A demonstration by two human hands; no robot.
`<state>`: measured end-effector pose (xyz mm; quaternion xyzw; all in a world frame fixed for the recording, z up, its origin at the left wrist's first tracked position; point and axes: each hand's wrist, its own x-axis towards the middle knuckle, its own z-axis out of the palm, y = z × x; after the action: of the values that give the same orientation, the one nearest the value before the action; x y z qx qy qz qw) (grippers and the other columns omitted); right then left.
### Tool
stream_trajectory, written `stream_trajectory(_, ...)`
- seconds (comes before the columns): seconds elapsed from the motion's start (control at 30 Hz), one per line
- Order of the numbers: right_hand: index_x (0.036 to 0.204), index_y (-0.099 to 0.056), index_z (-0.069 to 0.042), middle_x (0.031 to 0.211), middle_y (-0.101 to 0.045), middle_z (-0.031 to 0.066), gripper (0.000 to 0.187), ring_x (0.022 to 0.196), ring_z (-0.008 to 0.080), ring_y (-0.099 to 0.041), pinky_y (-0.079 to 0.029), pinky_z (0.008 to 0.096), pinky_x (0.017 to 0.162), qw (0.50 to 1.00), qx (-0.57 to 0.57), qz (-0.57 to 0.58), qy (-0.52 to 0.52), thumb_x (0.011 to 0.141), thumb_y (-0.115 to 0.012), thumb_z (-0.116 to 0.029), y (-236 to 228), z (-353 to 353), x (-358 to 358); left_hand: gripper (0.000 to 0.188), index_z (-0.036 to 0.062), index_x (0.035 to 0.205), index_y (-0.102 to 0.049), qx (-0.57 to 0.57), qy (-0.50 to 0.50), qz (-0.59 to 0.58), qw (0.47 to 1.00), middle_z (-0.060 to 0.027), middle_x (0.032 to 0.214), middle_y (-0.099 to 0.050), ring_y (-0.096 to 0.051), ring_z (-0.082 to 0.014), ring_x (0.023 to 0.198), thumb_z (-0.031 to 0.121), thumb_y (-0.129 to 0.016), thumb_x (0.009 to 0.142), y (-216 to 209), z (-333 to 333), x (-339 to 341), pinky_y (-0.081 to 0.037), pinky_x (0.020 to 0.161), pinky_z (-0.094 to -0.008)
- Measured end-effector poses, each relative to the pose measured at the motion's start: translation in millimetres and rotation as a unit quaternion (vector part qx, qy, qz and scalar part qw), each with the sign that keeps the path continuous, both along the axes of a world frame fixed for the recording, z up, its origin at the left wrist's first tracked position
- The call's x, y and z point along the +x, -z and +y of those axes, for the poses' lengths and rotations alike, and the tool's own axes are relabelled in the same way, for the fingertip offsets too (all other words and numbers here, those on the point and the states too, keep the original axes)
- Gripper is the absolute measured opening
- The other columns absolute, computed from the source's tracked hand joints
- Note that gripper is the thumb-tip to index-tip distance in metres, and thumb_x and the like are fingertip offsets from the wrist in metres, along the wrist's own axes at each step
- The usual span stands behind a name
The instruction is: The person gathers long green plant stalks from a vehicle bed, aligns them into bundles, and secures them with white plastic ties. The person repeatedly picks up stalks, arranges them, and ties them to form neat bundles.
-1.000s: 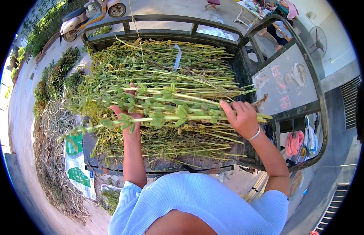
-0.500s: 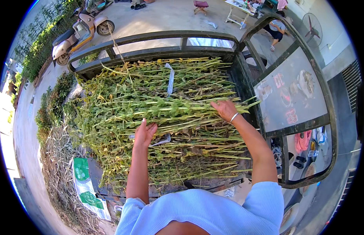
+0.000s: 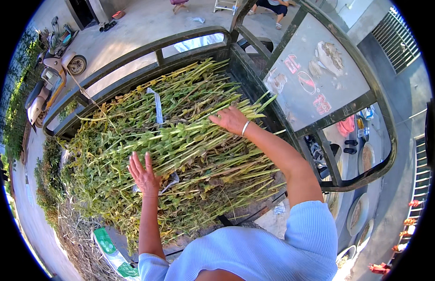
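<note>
A thick layer of cut leafy green stalks (image 3: 194,180) lies across the cargo bed of a dark metal-framed cart. Their leafy tops point left and their bare ends right. My left hand (image 3: 143,175) rests on the leafy part with its fingers spread. On the paler stalk ends, my right hand (image 3: 231,120), with a bangle at the wrist, lies palm down, fingers stretched and not wrapped round any stalk. A pale strip (image 3: 156,107) lies on the stalks beyond my hands. Another whitish strip (image 3: 170,181) shows beside my left hand.
The cart's dark rail (image 3: 137,51) runs along the far side; a framed panel (image 3: 320,75) rises at the right. A scooter (image 3: 51,84) stands at the far left. Dry stalks (image 3: 79,225) and a green-and-white sack (image 3: 112,255) lie near left. A person (image 3: 273,7) sits beyond the panel.
My view has turned, so the cart appears tilted and shifted left. My left hand's fingers have spread wider, and my right hand lies flatter on the stalks.
</note>
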<state>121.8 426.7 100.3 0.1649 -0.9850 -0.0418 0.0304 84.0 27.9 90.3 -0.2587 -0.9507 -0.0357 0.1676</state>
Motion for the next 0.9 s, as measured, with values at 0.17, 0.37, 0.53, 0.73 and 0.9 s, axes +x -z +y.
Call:
stream_trajectory(0.17, 0.139, -0.040, -0.023, 0.115, -0.056, 0.0133, 0.056, 0.095, 0.0282, -0.059, -0.043, 0.0421, 0.085, 0.999, -0.022, -0.035, -0.034, 0.087, -0.051, -0.006, -4, 9, 12, 0.127, 0.0187, 0.146, -0.025, -0.011, -0.011, -0.068, 0.998, -0.0163, 0.150, -0.023, -0.027, -0.0367, 0.136, 0.035, -0.092, 0.039, -14, -13, -32, -0.026, 0.110, -0.0523)
stream_trajectory(0.37, 0.143, -0.036, -0.028, 0.140, -0.038, 0.0158, 0.063, 0.122, 0.0337, -0.043, -0.036, 0.0505, 0.097, 0.989, 0.049, -0.127, 0.065, 0.087, -0.056, -0.009, -22, -23, -4, 0.110, 0.0218, 0.138, -0.036, -0.032, -0.052, -0.102, 0.993, -0.0084, 0.137, -0.038, -0.039, -0.0293, 0.127, 0.037, -0.091, 0.043, 8, -21, -39, -0.027, 0.109, -0.0535)
stream_trajectory(0.53, 0.143, -0.036, -0.030, 0.145, -0.030, 0.0148, 0.074, 0.129, 0.0353, -0.036, -0.034, 0.0504, 0.098, 0.988, -0.001, -0.100, 0.120, 0.078, -0.072, -0.022, -68, -31, 11, 0.115, 0.0200, 0.143, -0.029, -0.079, -0.054, -0.146, 0.985, -0.0098, 0.143, -0.033, -0.034, -0.0297, 0.133, 0.043, -0.089, 0.048, -5, -16, -39, -0.027, 0.110, -0.0528)
stream_trajectory(0.73, 0.125, -0.051, -0.010, 0.115, -0.055, 0.0165, 0.051, 0.104, 0.0339, -0.055, -0.047, 0.0454, 0.083, 0.961, -0.253, 0.092, 0.067, 0.079, -0.070, -0.018, -85, -47, 104, 0.121, 0.0210, 0.149, -0.016, -0.171, -0.082, -0.165, 0.968, -0.0119, 0.151, -0.023, -0.029, -0.0320, 0.137, 0.039, -0.089, 0.054, -25, -8, -29, -0.030, 0.109, -0.0538)
stream_trajectory(0.9, 0.113, -0.055, -0.004, 0.105, -0.060, 0.0169, 0.042, 0.099, 0.0341, -0.058, -0.051, 0.0449, 0.077, 0.948, -0.214, -0.174, 0.162, 0.076, -0.069, -0.021, 21, -62, 246, 0.088, 0.0136, 0.140, -0.035, 0.029, -0.070, -0.057, 0.996, -0.0168, 0.143, -0.035, -0.038, -0.0359, 0.129, 0.025, -0.083, 0.066, -12, -29, 17, -0.038, 0.104, -0.0452)
